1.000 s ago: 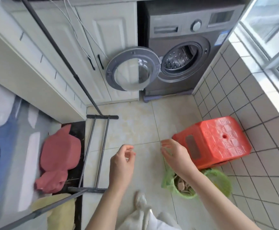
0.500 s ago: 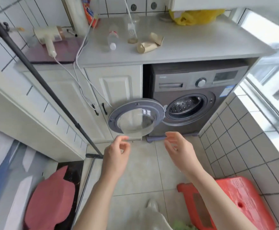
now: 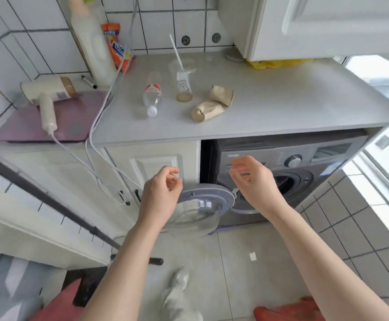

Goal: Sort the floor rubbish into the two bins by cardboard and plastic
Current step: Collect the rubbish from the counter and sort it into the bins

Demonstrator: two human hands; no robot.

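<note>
The left hand (image 3: 160,200) and the right hand (image 3: 252,179) are both raised in front of the grey washing machine (image 3: 304,172), fingers loosely curled, holding nothing. On the pale grey countertop (image 3: 281,105), toward its middle, lie a clear plastic bottle with a white cap (image 3: 152,95), a clear plastic cup with a white straw (image 3: 183,85) standing just beside it, and two crushed brown paper cups (image 3: 214,104) touching each other nearer the front edge. The machine's round door (image 3: 206,205) hangs open below the hands.
</note>
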